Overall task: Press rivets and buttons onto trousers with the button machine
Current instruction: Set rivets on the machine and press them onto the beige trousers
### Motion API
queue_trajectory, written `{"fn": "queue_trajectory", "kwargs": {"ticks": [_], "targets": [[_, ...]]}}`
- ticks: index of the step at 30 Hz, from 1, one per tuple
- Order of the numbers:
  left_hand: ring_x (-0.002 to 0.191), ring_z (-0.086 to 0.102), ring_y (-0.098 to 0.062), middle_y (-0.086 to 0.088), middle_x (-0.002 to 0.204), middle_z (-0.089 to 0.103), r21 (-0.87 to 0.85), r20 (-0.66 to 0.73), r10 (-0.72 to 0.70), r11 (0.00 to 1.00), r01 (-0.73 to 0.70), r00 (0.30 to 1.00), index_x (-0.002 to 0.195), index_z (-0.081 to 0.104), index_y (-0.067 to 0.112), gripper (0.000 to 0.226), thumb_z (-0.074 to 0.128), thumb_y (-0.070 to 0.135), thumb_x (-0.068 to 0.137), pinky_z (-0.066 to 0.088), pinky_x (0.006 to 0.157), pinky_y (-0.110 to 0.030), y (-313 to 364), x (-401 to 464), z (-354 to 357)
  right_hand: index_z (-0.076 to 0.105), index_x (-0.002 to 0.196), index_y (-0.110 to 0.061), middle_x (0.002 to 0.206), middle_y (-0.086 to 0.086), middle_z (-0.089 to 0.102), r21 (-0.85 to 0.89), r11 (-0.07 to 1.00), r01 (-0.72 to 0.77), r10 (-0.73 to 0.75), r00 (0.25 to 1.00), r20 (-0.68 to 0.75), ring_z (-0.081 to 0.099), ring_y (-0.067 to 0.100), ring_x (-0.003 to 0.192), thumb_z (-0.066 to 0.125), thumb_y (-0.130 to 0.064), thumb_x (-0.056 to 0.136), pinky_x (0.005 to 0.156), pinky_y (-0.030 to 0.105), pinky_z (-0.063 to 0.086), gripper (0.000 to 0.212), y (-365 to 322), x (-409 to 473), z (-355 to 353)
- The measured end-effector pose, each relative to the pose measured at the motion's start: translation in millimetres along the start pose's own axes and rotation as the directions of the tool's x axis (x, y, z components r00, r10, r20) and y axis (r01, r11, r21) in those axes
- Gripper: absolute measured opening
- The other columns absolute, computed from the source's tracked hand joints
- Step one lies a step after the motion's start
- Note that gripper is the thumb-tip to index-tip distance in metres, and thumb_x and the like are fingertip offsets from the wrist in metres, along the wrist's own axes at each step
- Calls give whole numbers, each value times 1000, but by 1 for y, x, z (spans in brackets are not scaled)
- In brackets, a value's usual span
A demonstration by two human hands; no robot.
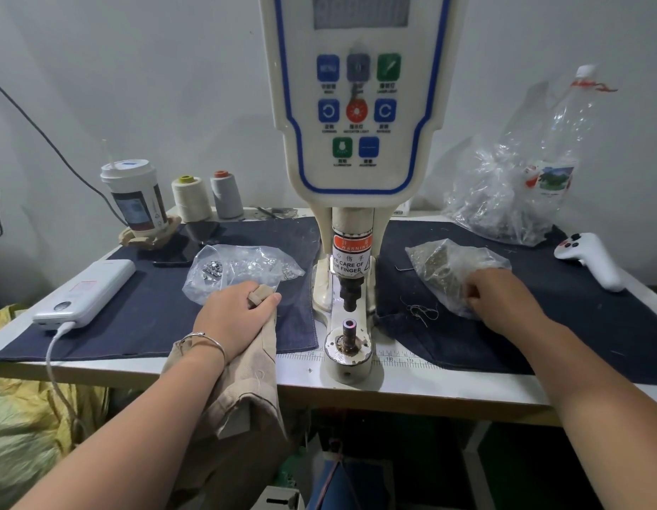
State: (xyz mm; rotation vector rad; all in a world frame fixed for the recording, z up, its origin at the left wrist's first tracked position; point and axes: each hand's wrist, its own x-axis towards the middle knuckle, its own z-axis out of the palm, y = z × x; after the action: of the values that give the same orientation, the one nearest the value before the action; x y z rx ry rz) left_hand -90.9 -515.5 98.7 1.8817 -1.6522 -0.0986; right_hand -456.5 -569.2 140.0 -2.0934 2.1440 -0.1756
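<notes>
Risks: fabric slip at left, fingers near the die at centre.

Left hand [238, 314], lower-left of centre, clenched on a fold of the beige trousers [242, 392]; most of the garment hangs off the table edge [430, 393], so its weight could drag the fold out of line once it goes over the lower die [349, 331]. Button machine [356, 141], centre frame: nothing under the punch yet, a finger warning label sits just above it, any hand steadying cloth there is exposed. Right hand [500, 300], right of centre, fingers curled into the bag of small fasteners [448, 274]; can't tell if it has one. Trousers: plain twill, creased, loose thread showing.
</notes>
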Motion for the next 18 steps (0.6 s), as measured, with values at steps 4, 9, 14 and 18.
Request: {"fn": "queue_trajectory", "kwargs": {"ticks": [4,9,14,18], "targets": [[63,53,-11,7,62,59,7,10,-2,1000,2,1000,63,52,21,38,59,48,90,32,54,-26,0,1,-1,62,81,-11,91,13,67,22,994,106,-103,989,-107,61,31,87,56,-7,86,73,34,48,8,5,-4,5],[62,53,-11,7,62,58,8,10,-2,1000,2,1000,62,50,22,39,58,48,90,31,53,-26,0,0,-1,61,69,-15,73,3,63,181,974,135,-91,968,-235,58,23,72,63,-10,84,61,30,39,16,15,-11,4],[63,53,-12,7,63,58,8,12,-1,1000,1,1000,62,49,21,39,58,47,91,31,55,-29,1,1,-1,66,68,-17,64,-3,64,781,597,186,286,859,-424,55,14,60,68,-14,83,55,25,40,15,-14,-74,4],[65,52,-11,7,65,58,11,19,0,1000,-1,1000,63,50,23,38,57,47,91,31,56,-29,1,0,-2,69,60,-13,58,3,62,990,-51,-134,48,989,137,51,11,46,68,-10,83,39,19,39,23,-83,-113,14]]}}
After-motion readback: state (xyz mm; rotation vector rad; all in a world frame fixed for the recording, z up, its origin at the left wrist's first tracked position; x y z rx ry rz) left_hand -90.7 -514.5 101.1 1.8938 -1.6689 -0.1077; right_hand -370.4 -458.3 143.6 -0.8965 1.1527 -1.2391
